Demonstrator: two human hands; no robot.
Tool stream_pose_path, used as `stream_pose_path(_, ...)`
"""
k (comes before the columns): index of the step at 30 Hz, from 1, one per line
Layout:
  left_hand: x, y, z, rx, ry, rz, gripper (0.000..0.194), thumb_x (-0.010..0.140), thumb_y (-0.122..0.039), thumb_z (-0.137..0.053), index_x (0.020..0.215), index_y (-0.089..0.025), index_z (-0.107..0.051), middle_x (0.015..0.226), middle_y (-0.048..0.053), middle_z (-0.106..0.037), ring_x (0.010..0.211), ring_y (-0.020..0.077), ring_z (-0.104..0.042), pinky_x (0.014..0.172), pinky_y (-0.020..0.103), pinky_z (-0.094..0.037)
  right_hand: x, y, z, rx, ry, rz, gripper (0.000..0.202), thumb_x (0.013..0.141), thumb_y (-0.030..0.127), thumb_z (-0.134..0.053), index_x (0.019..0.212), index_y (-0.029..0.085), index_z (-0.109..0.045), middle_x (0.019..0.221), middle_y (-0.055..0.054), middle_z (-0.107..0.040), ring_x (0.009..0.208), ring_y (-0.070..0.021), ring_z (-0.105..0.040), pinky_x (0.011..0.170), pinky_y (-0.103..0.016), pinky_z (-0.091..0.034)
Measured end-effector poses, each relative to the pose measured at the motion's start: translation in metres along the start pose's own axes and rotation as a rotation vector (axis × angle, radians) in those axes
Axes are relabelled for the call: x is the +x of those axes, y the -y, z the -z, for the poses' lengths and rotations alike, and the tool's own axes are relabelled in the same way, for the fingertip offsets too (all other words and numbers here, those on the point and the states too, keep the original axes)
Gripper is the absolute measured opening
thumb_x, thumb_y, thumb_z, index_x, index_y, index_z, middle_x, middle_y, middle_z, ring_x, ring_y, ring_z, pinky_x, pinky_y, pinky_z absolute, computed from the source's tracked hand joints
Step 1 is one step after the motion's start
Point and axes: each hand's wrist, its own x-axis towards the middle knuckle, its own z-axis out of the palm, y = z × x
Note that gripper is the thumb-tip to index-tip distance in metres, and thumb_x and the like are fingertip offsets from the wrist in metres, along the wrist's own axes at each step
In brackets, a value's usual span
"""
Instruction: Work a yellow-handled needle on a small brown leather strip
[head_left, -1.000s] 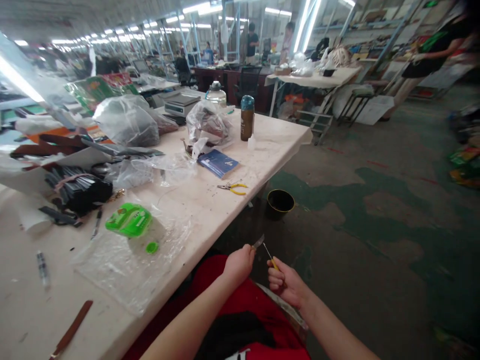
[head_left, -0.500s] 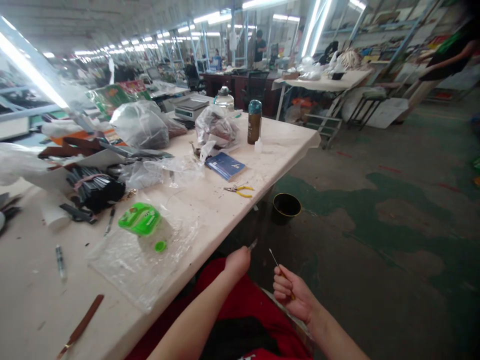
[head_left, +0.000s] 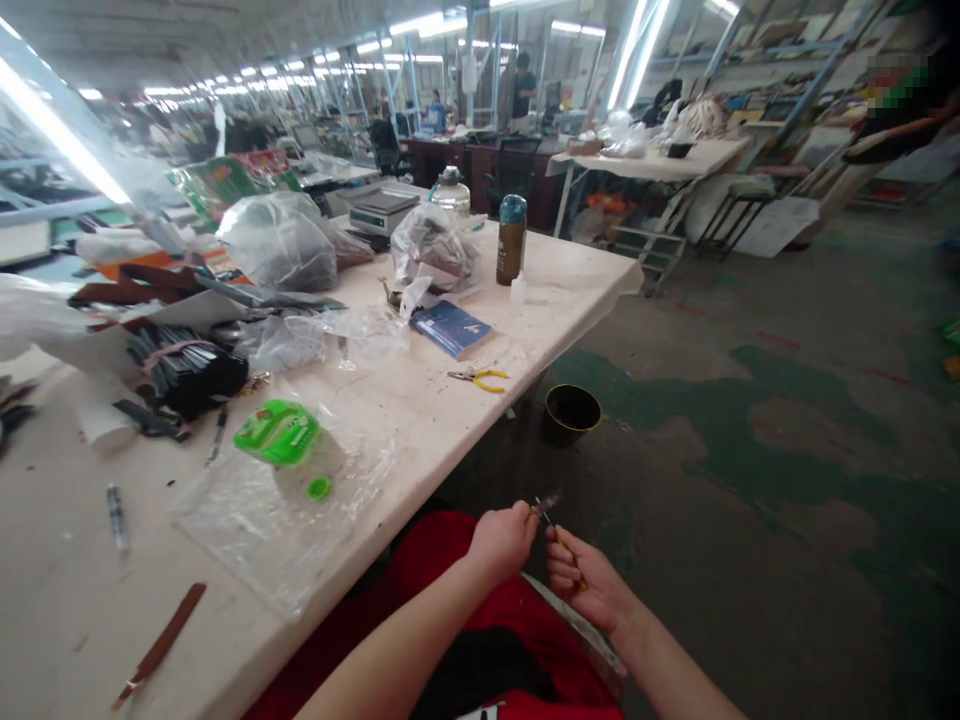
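I see my left hand (head_left: 501, 541) at 6 o'clock, fingers curled tight around a small blurred metal piece (head_left: 543, 504) poking from the fist. My right hand (head_left: 586, 584), touching distance at its 3 o'clock, pinches a thin yellow-handled tool (head_left: 559, 538) whose tip meets that piece; both sit over my lap, off the table (head_left: 420, 420) edge. On the floor at 12 o'clock from the hands stands 1 black bowl (head_left: 572, 411); I cannot tell its contents. On the table, 1 clear bag (head_left: 285, 500) holds a green packet (head_left: 277, 433), 2 bulging plastic bags (head_left: 281, 243) hold dark goods, and 1 brown bottle (head_left: 511, 240) stands capped beside yellow pliers (head_left: 478, 377).
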Motion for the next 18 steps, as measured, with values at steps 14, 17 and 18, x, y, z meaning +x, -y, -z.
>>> stream_pose_path(14, 0.004, 0.007, 0.0, 0.027, 0.031, 0.092, 0.047, 0.092, -0.039, -0.014, 0.1, -0.016, -0.054, 0.089, 0.011, -0.065, 0.083, 0.022, -0.063, 0.068, 0.029, -0.046, -0.003, -0.004, 0.002, 0.004, 0.023, 0.011, 0.021, 0.09, 0.026, -0.039, 0.074, 0.013, -0.046, 0.041, 0.011, -0.017, 0.033, -0.001, -0.02, 0.039, -0.014, -0.015)
stream_pose_path(17, 0.003, 0.008, 0.0, 0.008, 0.045, 0.044, 0.043, 0.09, -0.046, -0.022, 0.098, -0.02, -0.055, 0.087, 0.007, -0.066, 0.083, 0.0227, -0.063, 0.068, 0.029, -0.046, -0.003, -0.004, 0.005, 0.022, 0.048, -0.006, 0.019, 0.089, 0.024, -0.041, 0.073, 0.014, -0.046, 0.041, 0.011, -0.017, 0.033, -0.0008, -0.019, 0.039, -0.014, -0.013)
stream_pose_path(18, 0.004, 0.009, 0.001, 0.008, 0.049, 0.05, 0.042, 0.09, -0.044, -0.023, 0.095, -0.019, -0.056, 0.086, 0.008, -0.066, 0.082, 0.0237, -0.063, 0.067, 0.03, -0.046, -0.003, -0.004, 0.005, 0.031, 0.063, -0.005, 0.019, 0.088, 0.024, -0.042, 0.073, 0.014, -0.045, 0.041, 0.011, -0.016, 0.033, -0.0007, -0.018, 0.039, -0.014, -0.013)
